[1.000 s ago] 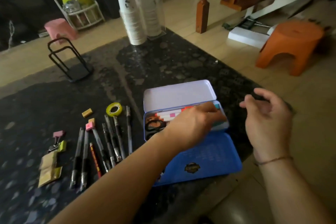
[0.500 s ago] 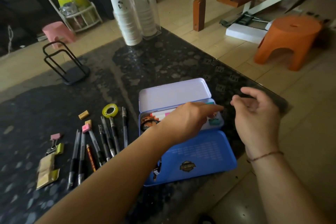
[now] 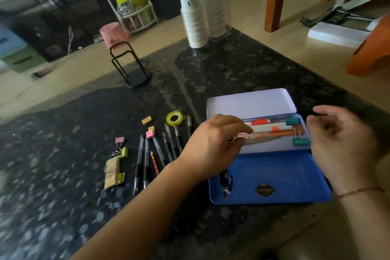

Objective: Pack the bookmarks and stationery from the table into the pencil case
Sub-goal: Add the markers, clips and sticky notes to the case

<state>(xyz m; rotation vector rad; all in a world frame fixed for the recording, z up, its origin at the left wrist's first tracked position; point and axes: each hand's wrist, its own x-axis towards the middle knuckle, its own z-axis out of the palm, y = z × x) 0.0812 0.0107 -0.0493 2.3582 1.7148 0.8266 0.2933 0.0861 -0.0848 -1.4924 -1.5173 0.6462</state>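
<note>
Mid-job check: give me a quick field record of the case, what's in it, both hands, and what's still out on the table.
case: pencil case open on the table
in tray: bookmarks, teal binder clips
left hand: left hand fingers on the bookmarks at the tray's left end; grip unclear
right hand: right hand loosely curled by the case's right end, holding nothing
still out: pens, tape roll, erasers, pink binder clip
</note>
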